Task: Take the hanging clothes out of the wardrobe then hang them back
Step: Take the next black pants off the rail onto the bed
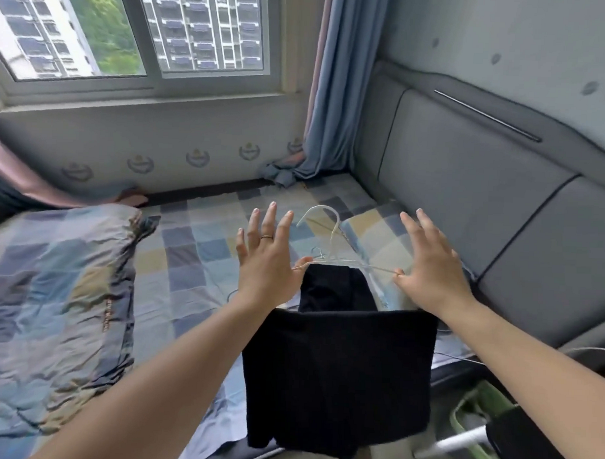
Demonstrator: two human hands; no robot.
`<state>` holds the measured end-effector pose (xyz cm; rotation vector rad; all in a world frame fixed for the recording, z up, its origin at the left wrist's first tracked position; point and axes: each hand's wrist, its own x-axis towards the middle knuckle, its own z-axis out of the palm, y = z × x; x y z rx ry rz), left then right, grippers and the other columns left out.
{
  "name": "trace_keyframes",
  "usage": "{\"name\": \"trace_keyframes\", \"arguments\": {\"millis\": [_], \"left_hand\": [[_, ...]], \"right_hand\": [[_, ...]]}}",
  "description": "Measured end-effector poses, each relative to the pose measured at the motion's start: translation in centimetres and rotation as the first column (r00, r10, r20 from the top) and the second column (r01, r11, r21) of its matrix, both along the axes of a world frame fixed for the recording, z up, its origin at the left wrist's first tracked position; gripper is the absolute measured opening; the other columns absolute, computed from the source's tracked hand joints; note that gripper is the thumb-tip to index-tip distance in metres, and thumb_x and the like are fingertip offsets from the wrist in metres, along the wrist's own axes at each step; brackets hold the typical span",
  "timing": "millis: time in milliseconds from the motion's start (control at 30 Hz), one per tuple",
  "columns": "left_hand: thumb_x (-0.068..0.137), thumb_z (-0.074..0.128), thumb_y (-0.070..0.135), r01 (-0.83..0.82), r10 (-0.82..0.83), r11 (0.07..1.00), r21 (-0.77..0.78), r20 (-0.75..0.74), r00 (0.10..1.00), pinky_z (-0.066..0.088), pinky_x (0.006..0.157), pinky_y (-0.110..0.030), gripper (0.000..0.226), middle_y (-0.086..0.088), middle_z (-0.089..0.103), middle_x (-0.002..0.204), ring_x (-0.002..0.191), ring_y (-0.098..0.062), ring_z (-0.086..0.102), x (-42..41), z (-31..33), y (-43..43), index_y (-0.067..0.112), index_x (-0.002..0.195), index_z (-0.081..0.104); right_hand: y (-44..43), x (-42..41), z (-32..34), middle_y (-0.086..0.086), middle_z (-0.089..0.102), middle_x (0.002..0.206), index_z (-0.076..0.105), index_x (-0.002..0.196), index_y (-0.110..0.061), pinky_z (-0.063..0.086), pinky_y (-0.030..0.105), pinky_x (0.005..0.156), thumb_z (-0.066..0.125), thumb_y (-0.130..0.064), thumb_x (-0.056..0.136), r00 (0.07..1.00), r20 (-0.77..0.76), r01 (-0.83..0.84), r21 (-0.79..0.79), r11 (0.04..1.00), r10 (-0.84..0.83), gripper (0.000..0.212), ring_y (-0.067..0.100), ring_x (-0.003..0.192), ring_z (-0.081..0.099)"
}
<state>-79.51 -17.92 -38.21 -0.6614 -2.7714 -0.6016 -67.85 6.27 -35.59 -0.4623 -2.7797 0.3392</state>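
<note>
A black garment [337, 374] hangs from a thin white hanger [331, 237] over the bed's near edge, its hook pointing away from me. My left hand [265, 262] has fingers spread, and its thumb touches the hanger's left end. My right hand [430, 268] is also spread, thumb and forefinger at the hanger's right end. A second small hanger hook [317, 251] shows beneath the first. No wardrobe is in view.
The bed has a checked sheet [204, 246], with a rumpled quilt [58, 303] at left. A grey padded headboard [466, 207] runs along the right. A window [136, 34] and blue curtain [336, 93] lie ahead. A green bin [473, 417] stands at bottom right.
</note>
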Motion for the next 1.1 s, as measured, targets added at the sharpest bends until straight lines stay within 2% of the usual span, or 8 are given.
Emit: {"name": "trace_keyframes", "arguments": {"millis": [200,400,567,733,867,967,1033,1100], "left_hand": [[0.091,0.059,0.056,0.018,-0.016,0.999,-0.032,0.071,0.997,-0.005,0.122,-0.047,0.083,0.004,-0.002,0.166,0.152,-0.02,-0.013,-3.6,-3.5,5.4,0.03,0.157,0.015],[0.092,0.057,0.054,-0.04,0.047,0.999,-0.034,0.245,0.968,0.0,0.123,-0.048,0.075,0.005,0.004,0.166,0.153,-0.019,-0.009,-8.4,-8.8,11.3,0.03,0.154,0.021],[0.093,0.058,0.052,-0.099,0.133,0.989,-0.109,0.377,0.917,0.008,0.121,-0.048,0.067,0.003,0.01,0.166,0.153,-0.023,0.001,-12.6,-13.5,16.5,0.031,0.15,0.03],[0.093,0.055,0.059,-0.173,0.257,0.962,-0.212,0.482,0.838,0.019,0.115,-0.048,0.051,0.001,0.026,0.161,0.149,-0.026,0.016,-17.1,-19.3,20.4,0.029,0.133,0.052],[0.092,0.051,0.063,-0.143,0.286,0.944,-0.297,0.521,0.805,0.037,0.1,-0.043,0.041,0.003,0.057,0.13,0.127,-0.026,0.044,-20.9,-24.6,22.9,0.027,0.102,0.066],[0.092,0.051,0.064,-0.096,0.271,0.941,-0.325,0.554,0.787,0.045,0.076,-0.039,0.046,-0.001,0.059,0.09,0.096,-0.031,0.057,-23.9,-29.3,24.6,0.022,0.074,0.056],[0.092,0.053,0.062,-0.09,0.285,0.936,-0.341,0.581,0.763,0.038,0.061,-0.035,0.048,0.001,0.055,0.076,0.082,-0.029,0.057,-25.7,-32.5,25.5,0.02,0.07,0.051],[0.092,0.054,0.059,-0.076,0.294,0.927,-0.368,0.584,0.756,0.037,0.06,-0.034,0.043,0.001,0.058,0.076,0.077,-0.026,0.056,-27.7,-35.6,26.5,0.019,0.078,0.054]], "right_hand": [[5.4,-2.8,-3.5,0.003,0.018,0.161,0.028,0.151,-0.024,0.036,0.049,0.108,0.073,-0.024,0.079,0.996,0.087,0.024,-0.026,0.999,-0.022,0.085,0.028,0.142,0.028],[11.7,-8.5,-9.3,-0.002,0.042,0.146,0.06,0.123,-0.022,0.042,0.041,0.097,0.07,-0.026,0.081,0.972,0.234,-0.007,-0.079,0.997,0.025,0.043,0.025,0.126,0.045],[16.8,-14.4,-14.5,-0.005,0.053,0.103,0.06,0.092,-0.023,0.037,0.031,0.076,0.067,-0.031,0.084,0.934,0.35,-0.019,-0.133,0.991,0.065,0.012,0.021,0.101,0.051],[20.8,-20.3,-20.8,-0.007,0.043,0.088,0.055,0.077,-0.027,0.035,0.031,0.077,0.061,-0.039,0.088,0.878,0.466,-0.058,-0.121,0.991,0.108,0.018,0.023,0.096,0.051],[23.4,-24.2,-26.1,-0.005,0.05,0.083,0.056,0.079,-0.021,0.033,0.03,0.068,0.057,-0.046,0.094,0.847,0.524,-0.001,-0.161,0.987,0.086,0.029,0.022,0.079,0.05],[25.3,-26.7,-30.8,-0.004,0.053,0.08,0.057,0.08,-0.021,0.036,0.032,0.065,0.057,-0.048,0.094,0.834,0.549,0.039,-0.171,0.984,0.062,0.03,0.023,0.076,0.05],[26.5,-28.3,-34.3,-0.002,0.056,0.083,0.055,0.081,-0.022,0.036,0.032,0.066,0.055,-0.043,0.096,0.829,0.556,0.055,-0.177,0.983,0.053,0.026,0.024,0.077,0.048],[27.6,-29.6,-38.0,0.001,0.061,0.093,0.055,0.087,-0.022,0.035,0.033,0.066,0.05,-0.035,0.1,0.833,0.55,0.057,-0.18,0.982,0.052,0.019,0.024,0.078,0.047]]}}
